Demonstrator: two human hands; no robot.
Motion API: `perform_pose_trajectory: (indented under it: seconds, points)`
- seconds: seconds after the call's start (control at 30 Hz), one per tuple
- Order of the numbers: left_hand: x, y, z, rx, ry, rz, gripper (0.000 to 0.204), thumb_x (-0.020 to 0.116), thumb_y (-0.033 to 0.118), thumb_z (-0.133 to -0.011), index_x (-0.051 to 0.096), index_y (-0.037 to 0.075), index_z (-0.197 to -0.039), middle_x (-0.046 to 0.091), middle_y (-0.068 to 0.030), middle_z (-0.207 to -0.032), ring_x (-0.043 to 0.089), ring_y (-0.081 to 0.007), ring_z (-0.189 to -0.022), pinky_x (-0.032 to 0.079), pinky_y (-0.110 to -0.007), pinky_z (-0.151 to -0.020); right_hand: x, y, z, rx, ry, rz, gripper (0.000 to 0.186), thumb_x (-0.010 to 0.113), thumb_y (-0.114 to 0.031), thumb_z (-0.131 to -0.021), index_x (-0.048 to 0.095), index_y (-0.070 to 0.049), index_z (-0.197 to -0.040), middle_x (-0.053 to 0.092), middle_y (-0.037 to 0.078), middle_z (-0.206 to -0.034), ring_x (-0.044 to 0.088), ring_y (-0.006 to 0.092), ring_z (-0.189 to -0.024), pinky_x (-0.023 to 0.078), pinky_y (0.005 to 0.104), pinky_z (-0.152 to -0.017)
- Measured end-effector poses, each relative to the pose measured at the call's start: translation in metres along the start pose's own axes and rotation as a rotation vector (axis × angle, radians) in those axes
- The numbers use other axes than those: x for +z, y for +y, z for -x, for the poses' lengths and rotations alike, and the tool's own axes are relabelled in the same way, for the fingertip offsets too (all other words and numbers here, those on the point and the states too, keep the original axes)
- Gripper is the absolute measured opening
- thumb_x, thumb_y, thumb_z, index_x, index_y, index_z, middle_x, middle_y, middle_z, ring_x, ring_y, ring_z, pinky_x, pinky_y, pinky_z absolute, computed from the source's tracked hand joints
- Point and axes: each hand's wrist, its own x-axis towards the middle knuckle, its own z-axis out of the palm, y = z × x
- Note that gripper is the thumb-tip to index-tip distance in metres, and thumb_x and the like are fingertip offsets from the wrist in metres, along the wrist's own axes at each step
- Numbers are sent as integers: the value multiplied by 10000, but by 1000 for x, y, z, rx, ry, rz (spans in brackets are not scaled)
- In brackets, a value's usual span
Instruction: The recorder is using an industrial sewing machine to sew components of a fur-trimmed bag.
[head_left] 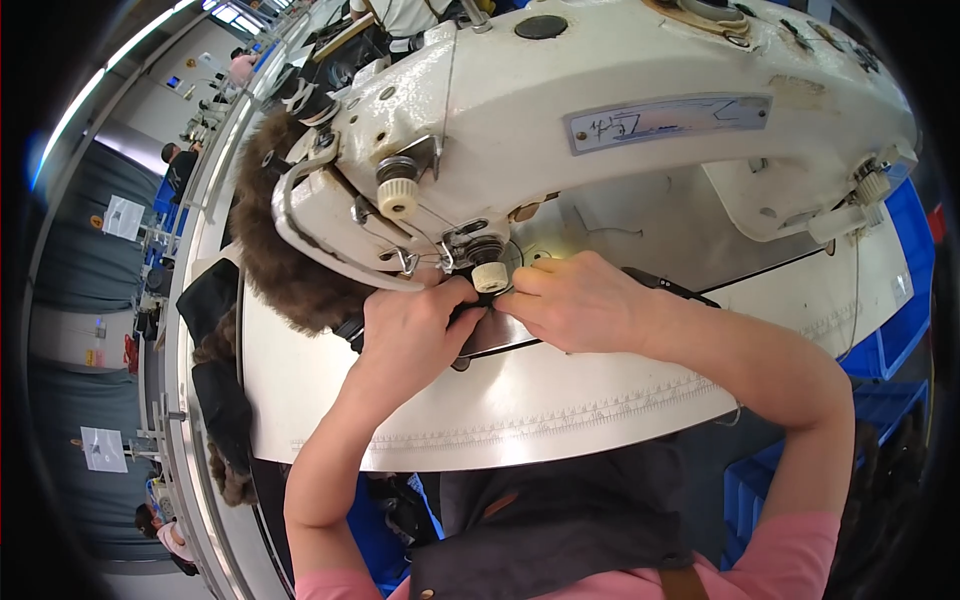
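A white sewing machine (pixel 480 90) stretches across the upper view, its needle area partly hidden by a cream tension knob (pixel 490 277) and by my fingers. Just left of that knob, my left hand (pixel 410 325) is closed, thumb and forefinger pinching a small piece of dark fabric (pixel 486 299). My right hand (pixel 580 303) meets it from the other side, its fingertips pressed together at the same fabric. Brown fur (pixel 285 235) bulges out behind the machine head, with a black edge showing beside my left wrist. How fur and fabric join is hidden.
The white table (pixel 550 410) has a printed ruler along its curved front edge. A dark narrow object (pixel 670 287) lies behind my right wrist. Black and brown pieces (pixel 220 400) hang at the left. Blue bins (pixel 885 330) stand at the right. Other people sit far left.
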Motion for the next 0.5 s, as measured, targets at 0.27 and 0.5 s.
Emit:
perform_pose_trajectory:
  seconds: [0.27,0.5]
  points:
    - [17,-11,-1,96,120,104,241,769,149,-712,544,65,-702,579,-86,-746,610,-320,-675,476,-424,-598,-27,-37,9,-298,32,375,220,648,-176,-719,645,-79,-917,534,9,-803,577,166,-737,453,295,-585]
    - [41,-20,0,262,228,-6,162,729,249,-802,701,90,-788,608,-98,-835,649,-289,-793,550,-383,-681,-50,-156,144,250,-20,-18,206,722,-125,-840,685,-69,-1035,638,58,-884,629,238,-723,498,347,-615]
